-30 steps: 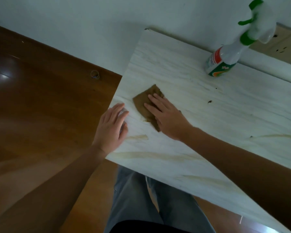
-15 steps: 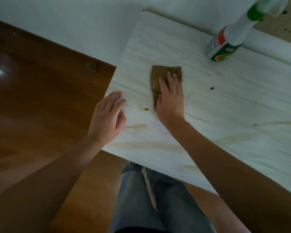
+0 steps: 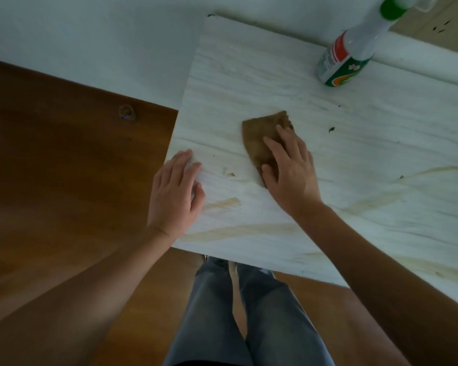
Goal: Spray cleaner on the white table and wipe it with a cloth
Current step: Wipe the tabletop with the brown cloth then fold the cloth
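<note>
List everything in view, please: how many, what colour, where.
table: one, white with grey grain, middle and right.
cloth: one, brown, on the table under the right hand.
spray bottle: one, clear with green collar, table's far edge, upper right.
stains: several, tan streaks, near part of the table.
specks: a few, dark, right of the cloth.
floor: one, brown wood, left and bottom.
small round object: one, clear-looking, on the floor near the wall.
wall: one, white, top.
legs: two, grey jeans, below the table's near edge.
left hand: one, flat on the table's left edge.
right hand: one, fingers flat, pressing the cloth.
</note>
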